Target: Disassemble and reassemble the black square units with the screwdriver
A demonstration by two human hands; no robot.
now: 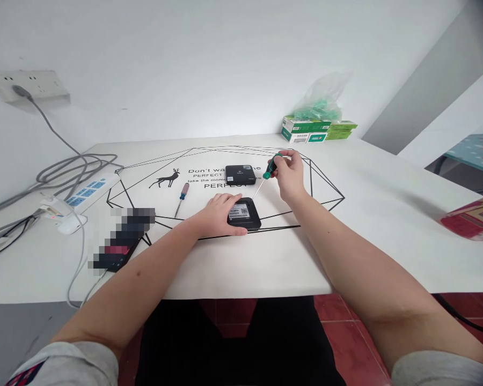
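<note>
A black square box (250, 216) with a white label on its upper face lies on the white table mat. My left hand (221, 215) grips its left side, thumb along the near edge and fingers at the far edge. My right hand (288, 174) is closed round the green and black handle of a screwdriver (269, 169). The shaft slants down to the left, and its tip is at the box's far right corner. Just behind lies a second black box (240, 175). A screwdriver with a red and blue handle (184, 192) rests to the left of my left hand.
A phone (124, 244), partly blurred out, lies by my left forearm. Farther left are a white power strip (89, 192) and coiled grey cables (70, 167). Green boxes (306, 126) under a plastic bag stand at the back right. A red package (473, 217) sits at the right.
</note>
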